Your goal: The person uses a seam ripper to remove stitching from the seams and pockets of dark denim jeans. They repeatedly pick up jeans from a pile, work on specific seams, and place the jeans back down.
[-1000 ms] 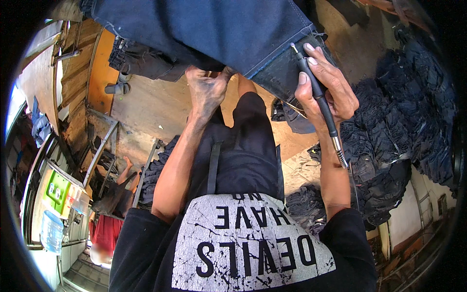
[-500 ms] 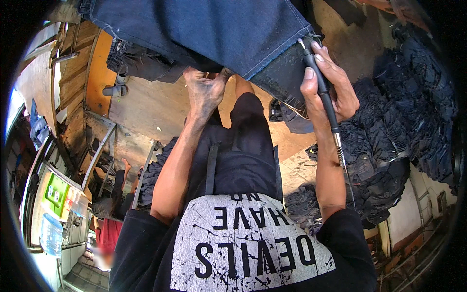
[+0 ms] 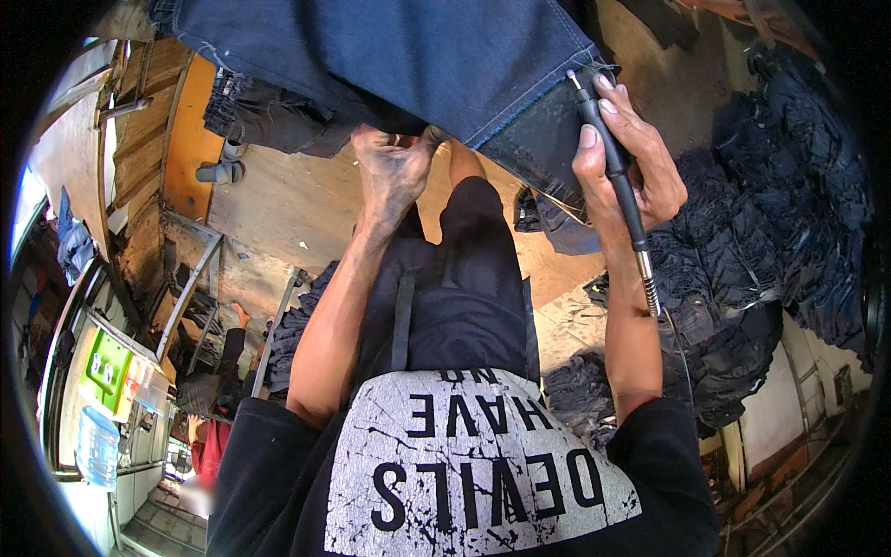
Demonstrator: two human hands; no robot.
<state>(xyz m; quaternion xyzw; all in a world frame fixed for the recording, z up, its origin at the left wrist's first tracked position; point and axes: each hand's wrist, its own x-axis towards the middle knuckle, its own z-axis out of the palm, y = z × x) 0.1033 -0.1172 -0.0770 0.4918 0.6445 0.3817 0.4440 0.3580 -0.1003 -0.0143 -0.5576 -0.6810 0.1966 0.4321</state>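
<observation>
Two dark denim piles (image 3: 742,241) beside right hand (image 3: 631,167)

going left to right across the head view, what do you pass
water bottle → green box → left hand gripping the jeans → right hand holding the pen-shaped tool → pile of dark jeans

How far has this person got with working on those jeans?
Hard to say what is finished: no worked patch shows on the blue jeans. In hand: the left hand grips the fabric from below while the right hand holds a pen-like rotary tool at the hem. Left: dark jeans piles sit beside.
</observation>
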